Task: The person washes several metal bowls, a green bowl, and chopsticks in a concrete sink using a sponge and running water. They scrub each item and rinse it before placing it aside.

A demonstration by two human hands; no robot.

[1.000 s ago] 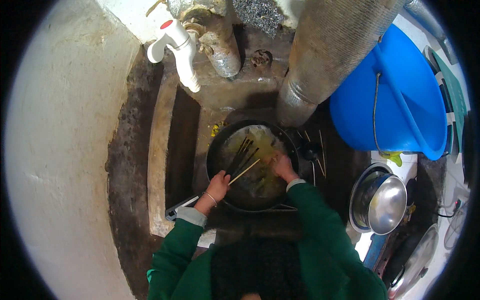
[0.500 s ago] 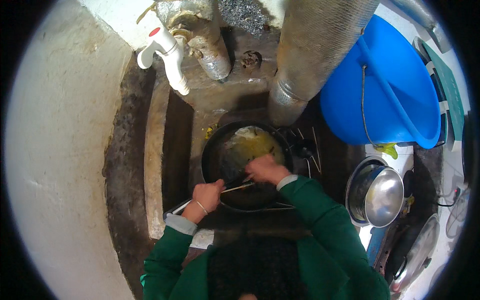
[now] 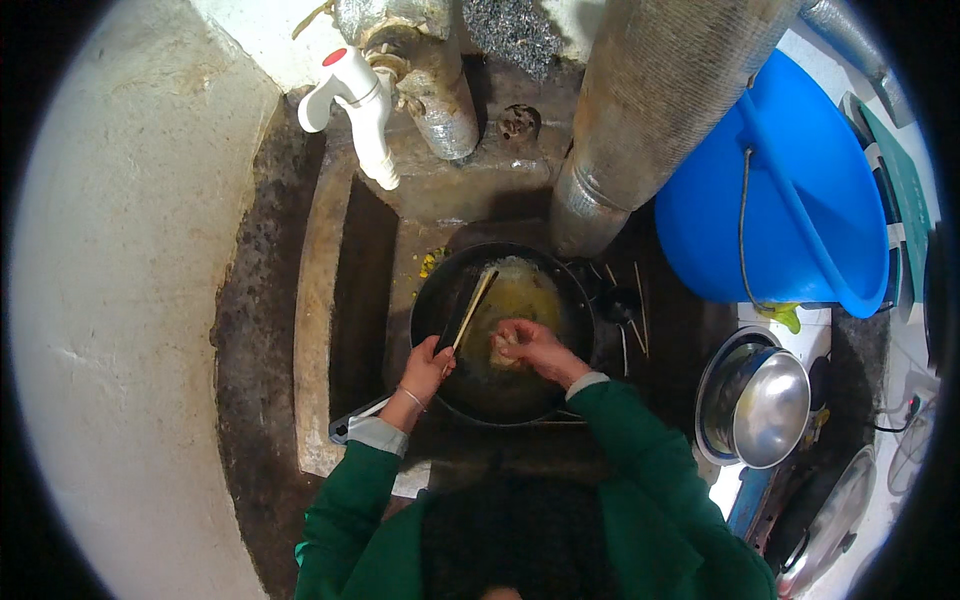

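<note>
A dark round pan [image 3: 592, 330] sits in the sunken basin, with murky yellowish liquid [image 3: 530, 292] in it and pale foam at its far rim. My left hand [image 3: 428, 368] is closed on light wooden chopsticks [image 3: 474, 310] at the pan's left side; they point up and away over the pan, with a dark strip alongside them. My right hand [image 3: 540, 352] is over the middle of the pan, fingers curled round a pale tan clump [image 3: 505, 349] whose kind I cannot make out. A handle [image 3: 340, 430] sticks out beside my left wrist.
A white tap [image 3: 367, 120] with a red cap hangs at the far left. A wide silvery pipe [image 3: 650, 110] slants down behind the pan. To the right are a blue bucket [image 3: 790, 200], stacked metal bowls [image 3: 770, 408] and a metal lid [image 3: 835, 525]. Yellow scraps [image 3: 432, 262] lie beyond the pan.
The chopsticks have swung from nearly level to pointing away. My right hand has moved slightly nearer me, and the pale clump in it now shows.
</note>
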